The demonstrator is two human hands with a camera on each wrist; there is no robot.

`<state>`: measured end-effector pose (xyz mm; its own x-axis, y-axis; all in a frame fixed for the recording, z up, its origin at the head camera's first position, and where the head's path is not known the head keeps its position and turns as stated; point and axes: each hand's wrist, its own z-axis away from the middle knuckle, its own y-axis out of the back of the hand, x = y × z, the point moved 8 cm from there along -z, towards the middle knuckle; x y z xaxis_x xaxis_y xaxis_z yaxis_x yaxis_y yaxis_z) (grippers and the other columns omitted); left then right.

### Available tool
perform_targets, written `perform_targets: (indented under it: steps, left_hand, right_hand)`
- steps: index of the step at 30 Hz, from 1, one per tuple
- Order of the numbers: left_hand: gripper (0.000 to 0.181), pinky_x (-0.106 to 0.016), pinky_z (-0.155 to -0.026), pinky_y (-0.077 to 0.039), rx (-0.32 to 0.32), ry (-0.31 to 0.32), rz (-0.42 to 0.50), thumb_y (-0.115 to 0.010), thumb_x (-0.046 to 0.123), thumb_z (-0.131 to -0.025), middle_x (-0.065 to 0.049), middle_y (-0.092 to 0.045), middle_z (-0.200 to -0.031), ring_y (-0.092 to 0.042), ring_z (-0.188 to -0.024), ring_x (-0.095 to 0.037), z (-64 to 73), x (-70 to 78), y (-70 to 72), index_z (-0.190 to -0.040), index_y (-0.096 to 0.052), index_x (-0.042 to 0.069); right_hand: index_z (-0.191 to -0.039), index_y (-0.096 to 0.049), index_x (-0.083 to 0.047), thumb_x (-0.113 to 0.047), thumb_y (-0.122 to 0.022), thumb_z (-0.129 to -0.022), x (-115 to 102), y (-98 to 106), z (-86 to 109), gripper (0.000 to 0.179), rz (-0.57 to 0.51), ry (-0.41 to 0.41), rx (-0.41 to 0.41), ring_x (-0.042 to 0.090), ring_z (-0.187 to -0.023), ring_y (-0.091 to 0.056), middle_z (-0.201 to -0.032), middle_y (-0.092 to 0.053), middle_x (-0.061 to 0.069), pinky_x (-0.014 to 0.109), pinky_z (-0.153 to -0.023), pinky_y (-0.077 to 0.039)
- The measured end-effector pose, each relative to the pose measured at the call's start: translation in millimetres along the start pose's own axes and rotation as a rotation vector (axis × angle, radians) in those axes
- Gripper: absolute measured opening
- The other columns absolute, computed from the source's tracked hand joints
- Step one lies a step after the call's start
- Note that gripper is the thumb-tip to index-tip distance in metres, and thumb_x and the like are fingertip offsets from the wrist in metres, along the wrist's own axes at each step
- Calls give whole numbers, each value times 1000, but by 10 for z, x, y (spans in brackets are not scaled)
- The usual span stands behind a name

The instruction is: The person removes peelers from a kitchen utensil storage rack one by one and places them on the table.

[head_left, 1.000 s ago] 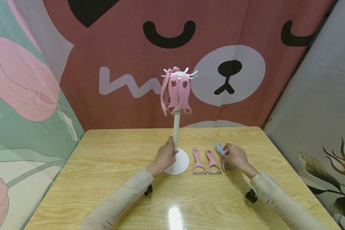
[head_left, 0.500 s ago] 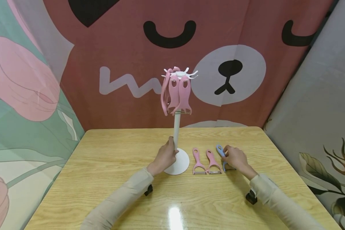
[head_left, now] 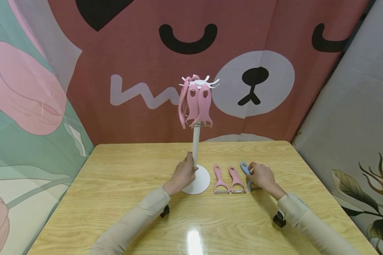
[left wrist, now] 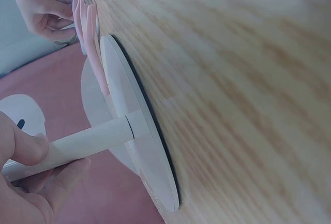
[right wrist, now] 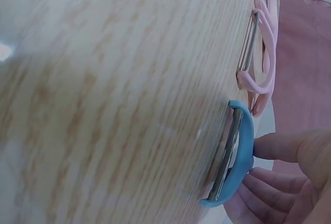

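Between the thumb and fingers of my left hand (head_left: 182, 173) is the white pole (left wrist: 98, 140) of a stand, gripped low above its round base (left wrist: 139, 146). Several pink peelers (head_left: 205, 104) hang from the white hooks (head_left: 214, 82) at the stand's top. My right hand (head_left: 262, 176) pinches a blue peeler (right wrist: 242, 167) by its handle, at the table's right side. The right wrist view shows its blade at or close to the wood; whether it touches is unclear. Left of it lie two pink peelers (head_left: 221, 179), side by side, blades toward me.
The wooden table (head_left: 131, 166) ends at a back edge before a curtain (head_left: 131, 117) with a bear print. Patterned cloths (head_left: 354, 141) hang at both sides. The tall stand rises between the left hand and the loose peelers.
The blue peeler has shifted slightly toward me and to the right, with my right hand on it. My left hand and the stand have stayed where they were.
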<state>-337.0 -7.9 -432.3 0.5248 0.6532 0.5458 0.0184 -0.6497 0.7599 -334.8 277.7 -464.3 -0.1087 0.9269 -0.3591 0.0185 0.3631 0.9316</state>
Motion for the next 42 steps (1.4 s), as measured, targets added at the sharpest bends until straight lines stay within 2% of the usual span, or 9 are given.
perform_targets:
  steps: [16, 25, 42]
  left_hand:
    - [38, -36, -58, -55, 11, -9, -2, -64, 0, -94, -19, -58, -95, -67, -77, -33, 6, 8, 8, -122, -38, -5]
    - [41, -39, -63, -56, 24, -12, -17, -67, -2, -92, -20, -60, -97, -67, -80, -34, -8, 5, 6, -121, -39, -5]
    - [41, -37, -61, -55, 12, -14, -12, -66, -1, -93, -19, -59, -96, -67, -79, -33, 0, -9, -6, -123, -38, -5]
  right_hand:
    - [-104, -64, 3, -14, -77, -84, -21, -17, 0, 29, 9, -16, -32, 20, -64, -62, -81, -69, 8, 34, -50, -48]
    - [-100, -64, 1, -13, -77, -84, -32, -23, -2, 25, 8, 6, -17, 15, -56, -58, -77, -68, 6, 31, -46, -43]
    - [-100, -65, 1, -15, -77, -86, -34, -41, -7, 25, 8, 8, -21, 15, -57, -58, -79, -68, 8, 31, -47, -44]
